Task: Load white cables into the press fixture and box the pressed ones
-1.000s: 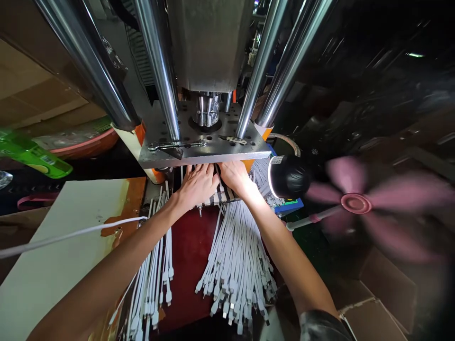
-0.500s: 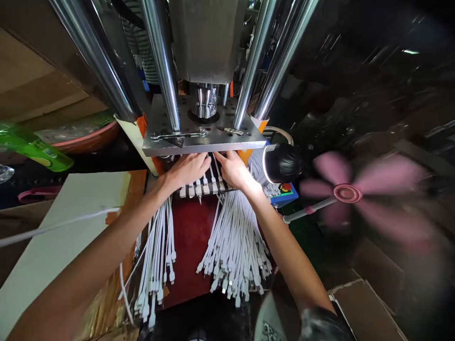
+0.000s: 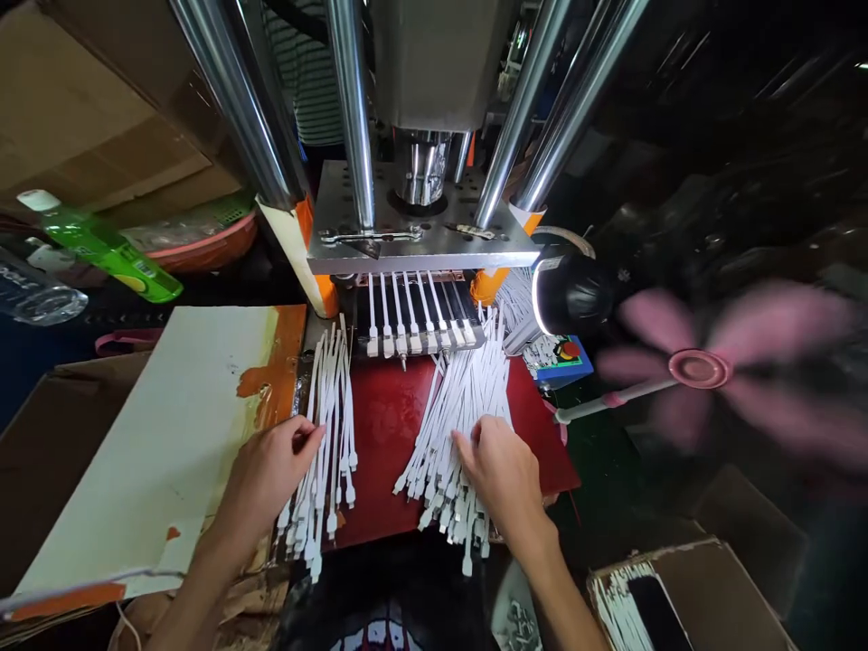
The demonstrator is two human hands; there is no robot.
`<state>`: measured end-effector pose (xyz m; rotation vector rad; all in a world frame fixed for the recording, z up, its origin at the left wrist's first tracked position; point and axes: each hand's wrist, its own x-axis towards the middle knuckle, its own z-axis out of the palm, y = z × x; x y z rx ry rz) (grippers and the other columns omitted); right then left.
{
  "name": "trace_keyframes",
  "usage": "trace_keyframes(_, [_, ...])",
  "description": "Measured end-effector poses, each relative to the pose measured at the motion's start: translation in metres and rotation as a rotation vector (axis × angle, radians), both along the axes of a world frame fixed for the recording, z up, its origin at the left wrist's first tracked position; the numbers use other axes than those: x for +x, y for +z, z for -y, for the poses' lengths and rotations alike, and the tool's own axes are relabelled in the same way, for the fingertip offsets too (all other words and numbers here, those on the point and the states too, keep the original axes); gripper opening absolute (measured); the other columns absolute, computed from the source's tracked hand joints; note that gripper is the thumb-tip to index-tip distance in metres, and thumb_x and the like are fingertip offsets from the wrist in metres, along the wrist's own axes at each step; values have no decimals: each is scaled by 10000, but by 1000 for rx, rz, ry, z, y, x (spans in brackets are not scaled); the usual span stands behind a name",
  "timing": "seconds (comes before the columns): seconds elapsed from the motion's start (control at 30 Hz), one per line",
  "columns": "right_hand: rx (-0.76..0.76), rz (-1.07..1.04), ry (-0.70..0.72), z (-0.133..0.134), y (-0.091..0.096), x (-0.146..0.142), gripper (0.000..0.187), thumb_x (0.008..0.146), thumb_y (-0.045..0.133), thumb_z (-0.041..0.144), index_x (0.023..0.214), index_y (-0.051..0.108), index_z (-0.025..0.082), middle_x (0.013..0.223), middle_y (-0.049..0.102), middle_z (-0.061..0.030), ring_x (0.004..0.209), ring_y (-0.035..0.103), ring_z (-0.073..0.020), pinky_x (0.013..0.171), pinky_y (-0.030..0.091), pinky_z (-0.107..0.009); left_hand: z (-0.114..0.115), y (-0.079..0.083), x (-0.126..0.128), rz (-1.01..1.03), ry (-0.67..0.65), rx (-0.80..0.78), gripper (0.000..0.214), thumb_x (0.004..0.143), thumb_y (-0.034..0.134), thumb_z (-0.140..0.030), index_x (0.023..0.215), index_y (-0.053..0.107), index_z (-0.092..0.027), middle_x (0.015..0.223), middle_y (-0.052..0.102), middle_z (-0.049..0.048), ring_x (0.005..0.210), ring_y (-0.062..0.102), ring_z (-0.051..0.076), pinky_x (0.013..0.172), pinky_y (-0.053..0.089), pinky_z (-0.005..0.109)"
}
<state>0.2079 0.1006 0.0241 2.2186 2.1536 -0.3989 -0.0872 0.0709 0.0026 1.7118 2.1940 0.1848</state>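
Observation:
My left hand (image 3: 268,475) rests on the left bundle of white cables (image 3: 329,425), fingertips touching the strands. My right hand (image 3: 500,472) lies on the larger right bundle of white cables (image 3: 451,420), fingers spread over the connector ends. Both bundles lie on a red mat (image 3: 386,434). Farther back, a row of several white cables (image 3: 413,316) sits in the fixture under the metal plate (image 3: 420,244) of a press with chrome columns.
A white board with orange stains (image 3: 155,452) lies at the left. A black lamp (image 3: 573,294) and a spinning pink fan (image 3: 698,369) stand at the right. A green bottle (image 3: 101,244) and an orange basin (image 3: 203,244) sit behind; cardboard boxes (image 3: 692,592) lie at the lower right.
Both hands have pulled back from the fixture under the press plate to the cable bundles on the red mat. The row of cables in the fixture is now uncovered.

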Motion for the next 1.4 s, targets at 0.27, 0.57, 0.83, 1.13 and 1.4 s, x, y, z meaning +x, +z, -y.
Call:
trace_keyframes(0.27, [117, -473, -53, -2, -4, 17, 234, 979, 537, 273, 758, 566, 203, 720, 596, -13, 635, 515, -166, 607, 294, -282, -7, 2, -4, 338, 38, 63, 282, 877, 586, -452, 712, 585, -224, 673, 670, 10, 630, 592, 188, 609, 377, 277])
trace_keyframes(0.57, [5, -1182, 185, 69, 18, -18, 200, 1007, 500, 282, 813, 503, 231, 678, 478, 48, 601, 447, -124, 579, 356, -234, 29, 26, 57, 1329, 10, -203, 419, 879, 686, -573, 757, 724, -173, 683, 576, -15, 500, 473, 82, 475, 371, 206])
trace_keyframes(0.83, [-63, -1070, 350, 88, 12, -7, 177, 863, 573, 120, 758, 490, 236, 678, 546, 54, 643, 529, -127, 642, 384, -235, 54, 16, 78, 1339, 19, -164, 455, 906, 681, -604, 769, 803, -188, 637, 571, -8, 489, 511, 81, 472, 391, 195])
trace_keyframes(1.13, [-443, -1225, 391, 69, 14, -8, 85, 837, 767, 275, 834, 701, 221, 763, 612, 32, 686, 547, -129, 629, 394, -223, 71, 21, 83, 967, -291, 79, 363, 951, 637, -433, 679, 781, -240, 654, 647, 38, 618, 636, 176, 580, 496, 263])
trace_keyframes(1.4, [-87, -1415, -3, 53, 2, -33, 329, 985, 626, 452, 798, 665, 183, 700, 533, 30, 637, 473, -113, 599, 375, -232, 75, 4, 76, 722, -495, 65, 110, 923, 676, -301, 933, 784, -283, 856, 762, 41, 747, 727, 199, 676, 571, 266])
